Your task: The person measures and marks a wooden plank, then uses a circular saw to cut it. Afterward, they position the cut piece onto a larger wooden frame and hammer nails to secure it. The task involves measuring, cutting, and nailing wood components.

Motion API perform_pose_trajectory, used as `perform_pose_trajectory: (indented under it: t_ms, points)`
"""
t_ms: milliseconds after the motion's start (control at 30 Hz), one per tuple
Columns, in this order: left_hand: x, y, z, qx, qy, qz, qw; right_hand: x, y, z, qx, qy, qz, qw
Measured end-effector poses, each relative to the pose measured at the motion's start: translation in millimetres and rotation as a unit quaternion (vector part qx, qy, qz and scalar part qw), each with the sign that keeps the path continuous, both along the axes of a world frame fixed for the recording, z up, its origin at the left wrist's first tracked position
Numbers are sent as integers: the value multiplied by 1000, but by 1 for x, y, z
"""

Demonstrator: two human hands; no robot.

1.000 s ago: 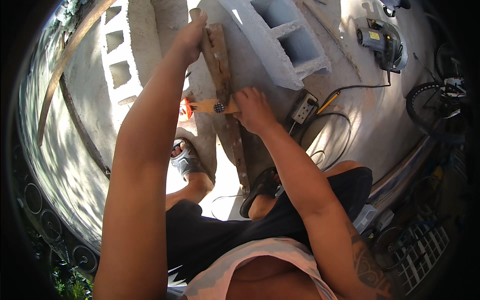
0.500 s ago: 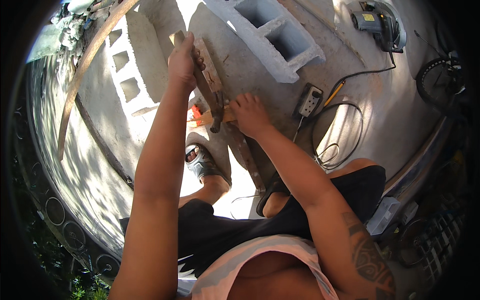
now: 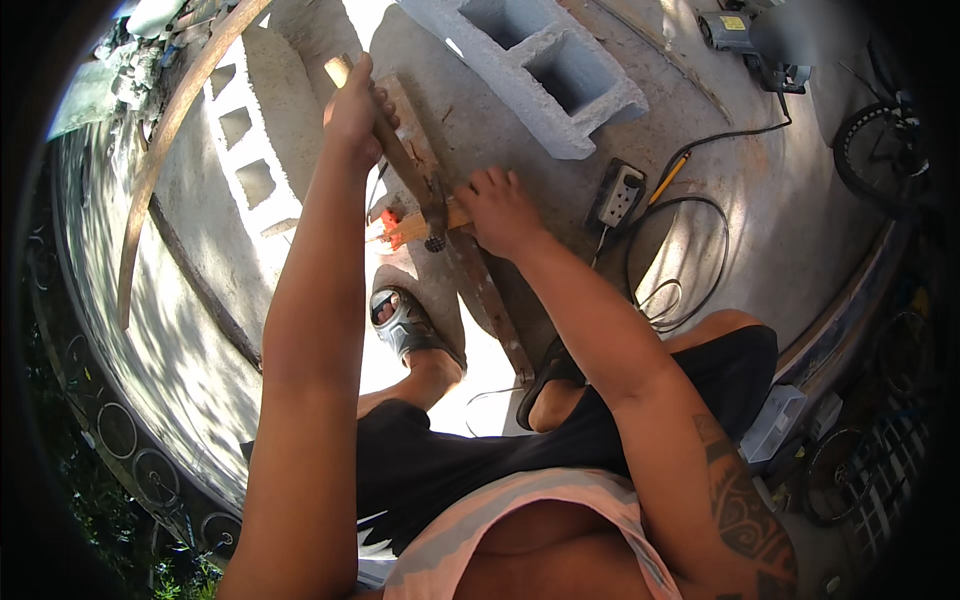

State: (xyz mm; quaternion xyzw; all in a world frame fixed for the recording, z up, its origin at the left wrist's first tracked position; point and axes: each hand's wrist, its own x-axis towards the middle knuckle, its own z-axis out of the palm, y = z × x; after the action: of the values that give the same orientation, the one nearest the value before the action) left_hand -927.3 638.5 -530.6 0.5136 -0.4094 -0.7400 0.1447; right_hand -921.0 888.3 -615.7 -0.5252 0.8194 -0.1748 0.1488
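Note:
My left hand (image 3: 350,118) is wrapped round the wooden handle of a hammer (image 3: 404,165). Its dark metal head lies over a short strip of light wood (image 3: 412,229), with a round, rough-textured face showing; whether head and strip touch I cannot tell. At the strip's right end, my right hand (image 3: 500,212) grips it with curled fingers. A red-orange item (image 3: 391,226), whose kind I cannot make out, is by the strip's left part. Beneath both hands a long worn wooden plank (image 3: 487,300) runs from beyond the hammer toward my feet.
A grey concrete hollow block (image 3: 590,125) lies beyond my right hand, another sunlit block (image 3: 275,130) to the left. At right are a power strip (image 3: 617,193), a yellow pencil-like stick (image 3: 670,178), looped black cable (image 3: 722,240) and a circular saw (image 3: 760,45). My sandalled foot (image 3: 405,322) stands near the plank.
The hammer has tilted a little, so its round face shows more. My left hand has shifted slightly up and left. The right hand keeps its grip on the wood strip.

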Motion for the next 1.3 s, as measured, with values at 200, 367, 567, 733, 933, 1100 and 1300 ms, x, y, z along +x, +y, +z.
perform_pose_trajectory:
  t_ms: [200,367,567,733,933,1100,1300]
  points:
    - [22,-6,0,-39,-7,38,998,9,-22,9,79,56,73,993]
    - [18,0,-4,-54,2,36,998,-4,-30,10,136,-18,110,984]
    - [28,-1,-20,-83,23,12,996,-50,-110,84,-203,-616,-198,735]
    - [19,10,-21,35,202,84,975,-89,-216,123,-5,-501,-182,846]
    - [46,-43,-129,-277,62,-46,958,-59,-244,88,-59,-448,-170,876]
    - [24,-36,-183,-565,-152,-156,796,-62,-234,93,-63,-415,-226,879]
    - [8,-15,-193,-603,-197,-184,751,-59,-232,88,-113,-425,-258,860]
